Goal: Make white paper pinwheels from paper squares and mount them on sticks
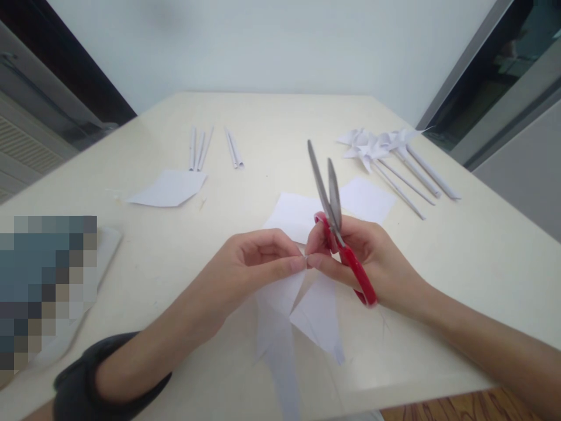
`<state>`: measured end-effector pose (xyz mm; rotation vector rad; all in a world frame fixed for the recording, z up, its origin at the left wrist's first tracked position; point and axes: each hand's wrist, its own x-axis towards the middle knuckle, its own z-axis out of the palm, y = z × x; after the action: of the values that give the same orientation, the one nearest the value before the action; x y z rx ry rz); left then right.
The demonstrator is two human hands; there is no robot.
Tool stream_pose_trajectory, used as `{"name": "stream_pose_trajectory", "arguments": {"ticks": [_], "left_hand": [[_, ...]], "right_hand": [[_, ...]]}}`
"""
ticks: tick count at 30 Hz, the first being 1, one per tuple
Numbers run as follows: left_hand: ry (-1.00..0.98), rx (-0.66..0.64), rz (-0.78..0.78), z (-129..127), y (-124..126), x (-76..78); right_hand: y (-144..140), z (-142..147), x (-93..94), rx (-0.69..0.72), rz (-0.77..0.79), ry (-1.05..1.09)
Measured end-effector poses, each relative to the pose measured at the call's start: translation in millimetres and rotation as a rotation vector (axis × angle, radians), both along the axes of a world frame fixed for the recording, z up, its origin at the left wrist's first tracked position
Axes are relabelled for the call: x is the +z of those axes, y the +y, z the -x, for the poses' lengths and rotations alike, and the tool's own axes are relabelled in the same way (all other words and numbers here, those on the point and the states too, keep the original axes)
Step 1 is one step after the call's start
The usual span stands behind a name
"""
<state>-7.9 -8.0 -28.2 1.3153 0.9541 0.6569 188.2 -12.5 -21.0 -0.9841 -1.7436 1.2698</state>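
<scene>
Pinched between the thumb and fingers of my left hand (258, 257) is a cut sheet of white paper (280, 301), hanging below the hands with slits between its flaps. My right hand (377, 254) holds a pair of scissors (360, 272) with red handles. Its slightly parted blades point up and away. The thumb and a finger of that hand meet my left fingertips at a tiny piece I cannot make out. Behind the hands lie a white paper piece (289, 210) and another paper piece (370, 196).
Paper pinwheels (372, 146) with rolled paper sticks (412, 193) lie at the back right. More paper rolls (199, 152) and two rolls (234, 149) rest at the back left, near a cut sheet (170, 188). A pixelated item (48, 286) sits at the left edge.
</scene>
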Motion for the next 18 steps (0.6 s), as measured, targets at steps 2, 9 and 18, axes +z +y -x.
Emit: {"name": "stream_pose_trajectory", "arguments": {"ticks": [2, 9, 18], "left_hand": [[0.013, -0.011, 0.0, -0.3, -0.5, 0.0], [0.346, 0.157, -0.629, -3.2, -5.1, 8.1], [0.323, 0.124, -0.578, -2.2, -3.7, 6.5]], "right_hand": [[-0.2, -0.1, -0.3, 0.005, 0.013, -0.021], [0.0, 1.5, 0.3, -0.025, 0.047, -0.067], [-1.8, 0.8, 2.2, -0.046, -0.028, -0.184]]}}
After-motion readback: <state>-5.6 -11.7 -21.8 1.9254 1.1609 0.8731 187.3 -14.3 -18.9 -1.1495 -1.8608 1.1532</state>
